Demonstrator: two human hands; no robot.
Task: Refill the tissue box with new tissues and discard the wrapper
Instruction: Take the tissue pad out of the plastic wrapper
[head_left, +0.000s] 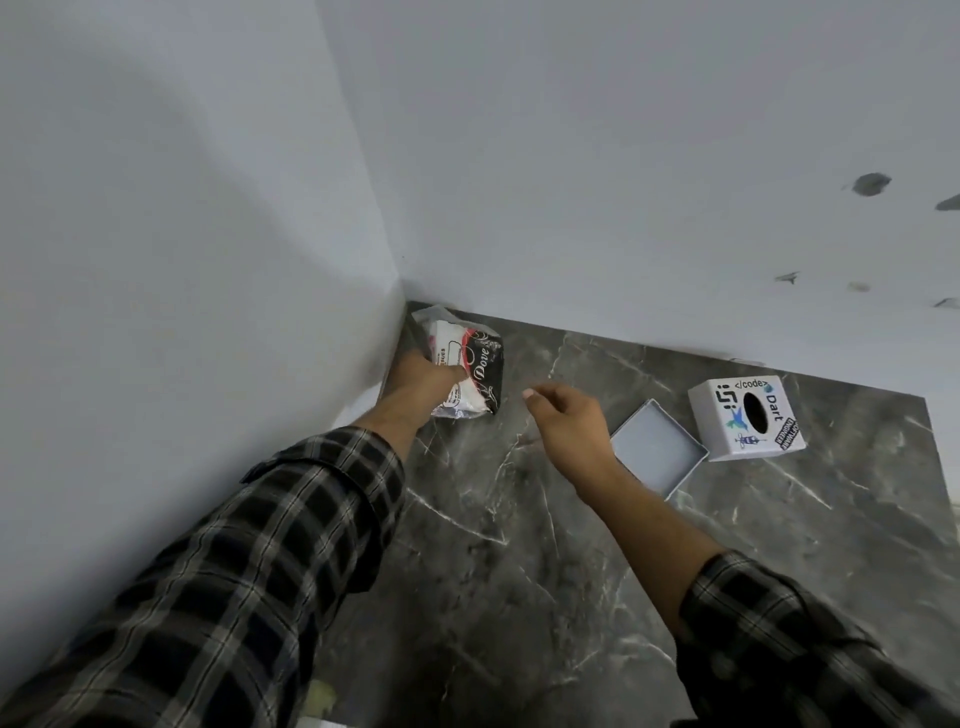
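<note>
A tissue pack (475, 364) in a black, white and red plastic wrapper lies in the far corner of the dark marble table (519, 545), against the two walls. My left hand (421, 376) grips its near left side. My right hand (563, 421) hovers just right of the pack, fingers loosely apart, holding nothing. The white cube tissue box (745, 418), covered in stickers and with an oval hole in its upturned face, stands at the right. Its shallow white base lid (657, 447) lies open side up beside it, partly behind my right wrist.
Grey walls meet at the corner (402, 291) right behind the pack, so there is little room on its left and far sides. The table's right edge (940, 467) runs just past the tissue box. Something pale (319, 696) shows at the bottom edge.
</note>
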